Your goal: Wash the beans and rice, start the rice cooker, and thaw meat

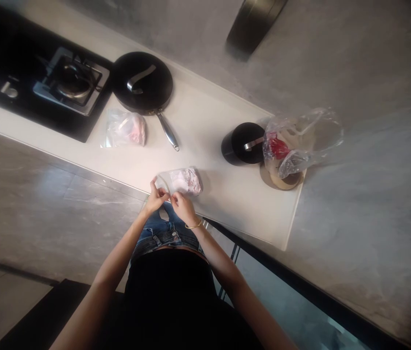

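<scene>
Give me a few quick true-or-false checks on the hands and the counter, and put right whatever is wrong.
1. The left hand and right hand are both at the front bag. True.
2. The pan sits on the burner. False: the lidded pan stands to the right of the burner.
3. A gold-coloured bracelet is on the right wrist. True.
4. The pan's handle points at the wall. False: the handle points toward the counter's front edge.
5. The clear plastic bag is beside the black pot. True.
</scene>
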